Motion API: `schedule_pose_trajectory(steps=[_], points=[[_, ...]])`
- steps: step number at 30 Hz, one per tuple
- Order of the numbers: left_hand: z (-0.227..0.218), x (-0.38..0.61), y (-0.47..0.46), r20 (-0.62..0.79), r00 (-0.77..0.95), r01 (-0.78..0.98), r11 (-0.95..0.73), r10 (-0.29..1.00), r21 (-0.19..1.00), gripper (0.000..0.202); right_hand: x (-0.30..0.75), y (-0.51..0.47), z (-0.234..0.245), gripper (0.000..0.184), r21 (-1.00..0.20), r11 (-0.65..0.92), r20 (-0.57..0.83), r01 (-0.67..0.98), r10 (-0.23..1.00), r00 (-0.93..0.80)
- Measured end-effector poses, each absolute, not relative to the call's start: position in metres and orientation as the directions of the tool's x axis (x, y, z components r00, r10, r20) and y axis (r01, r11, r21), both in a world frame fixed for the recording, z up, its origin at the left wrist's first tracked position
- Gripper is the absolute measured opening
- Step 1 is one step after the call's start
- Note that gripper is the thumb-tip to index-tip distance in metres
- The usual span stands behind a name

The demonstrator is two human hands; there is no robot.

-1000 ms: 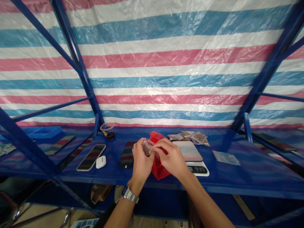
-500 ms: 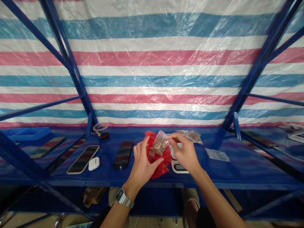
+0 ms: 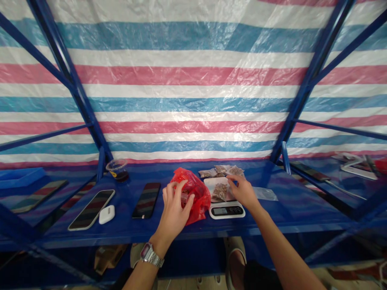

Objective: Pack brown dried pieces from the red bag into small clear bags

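Grips the crumpled red bag [image 3: 196, 192] with the left hand [image 3: 173, 206], curled into its open top, just left of the scale [image 3: 226, 210]. Rests the right hand [image 3: 243, 192] loose and spread at the scale's right edge, grasping nothing; cannot tell whether it touches the small clear packet [image 3: 220, 191] of brown bits lying on the scale's platform. Just behind the scale, more filled packets [image 3: 218, 171] clustered. Farther left of the scale, a dark phone [image 3: 146, 200] and a white earbud case [image 3: 107, 214].

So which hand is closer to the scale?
Right. The right hand is at the right edge of the scale; the left hand grips the red bag, just left of it.
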State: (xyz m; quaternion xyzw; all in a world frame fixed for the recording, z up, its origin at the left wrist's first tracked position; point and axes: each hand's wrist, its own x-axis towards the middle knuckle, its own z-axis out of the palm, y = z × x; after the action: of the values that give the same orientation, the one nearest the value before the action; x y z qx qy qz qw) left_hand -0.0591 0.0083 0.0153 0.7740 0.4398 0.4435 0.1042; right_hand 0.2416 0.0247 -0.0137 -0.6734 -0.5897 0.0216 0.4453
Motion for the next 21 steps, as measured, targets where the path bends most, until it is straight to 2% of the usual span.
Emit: schedule_pose_trajectory(steps=[7,12,17,21], points=[[0.019,-0.056,0.003,0.650,0.260,0.579,-0.653,0.715,0.487,0.028,0.257,0.026,-0.015,0.034,-0.621,0.089,0.530,0.779,0.780,0.333],[0.024,-0.055,-0.006,0.666,0.388,0.525,-0.746,0.638,0.409,0.022,0.260,0.022,-0.013,0.034,-0.610,0.093,0.539,0.787,0.776,0.327],[0.023,-0.052,-0.017,0.510,0.616,0.489,-0.799,0.600,0.350,0.023,0.260,0.020,-0.013,0.035,-0.600,0.110,0.555,0.792,0.770,0.313],[0.012,-0.050,-0.011,0.398,0.673,0.553,-0.781,0.624,0.290,0.029,0.258,0.020,-0.013,0.034,-0.604,0.099,0.563,0.791,0.756,0.335]])
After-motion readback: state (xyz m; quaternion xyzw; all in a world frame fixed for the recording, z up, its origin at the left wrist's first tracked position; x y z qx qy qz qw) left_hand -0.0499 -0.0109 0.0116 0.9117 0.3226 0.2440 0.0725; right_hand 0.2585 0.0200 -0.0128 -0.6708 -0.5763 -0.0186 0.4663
